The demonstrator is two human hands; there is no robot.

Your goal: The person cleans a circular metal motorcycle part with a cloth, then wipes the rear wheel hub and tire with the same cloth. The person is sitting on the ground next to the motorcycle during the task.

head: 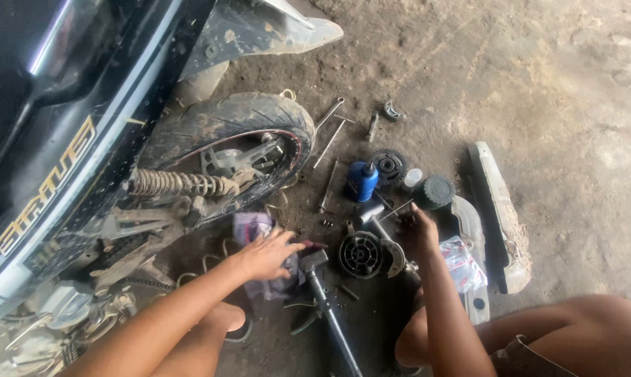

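Beside rear wheel (232, 150), left hand (266, 255) fingers spread on cloth (254, 227), right hand (420, 234) gripping rod (397, 209), blue bottle (362, 181) beyond

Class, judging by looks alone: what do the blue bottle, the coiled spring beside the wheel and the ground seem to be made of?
Blue bottle: probably plastic, smooth with a slight sheen.
Coiled spring: metal, dull and dusty, possibly rusted.
Ground: looks like packed earth or worn concrete, matt, grey-brown and uneven.

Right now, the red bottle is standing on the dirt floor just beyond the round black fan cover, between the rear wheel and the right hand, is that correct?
Not quite: the bottle is blue, not red, as the head view shows. It does stand on the dirt floor just beyond the round black fan cover, between the rear wheel and the right hand.
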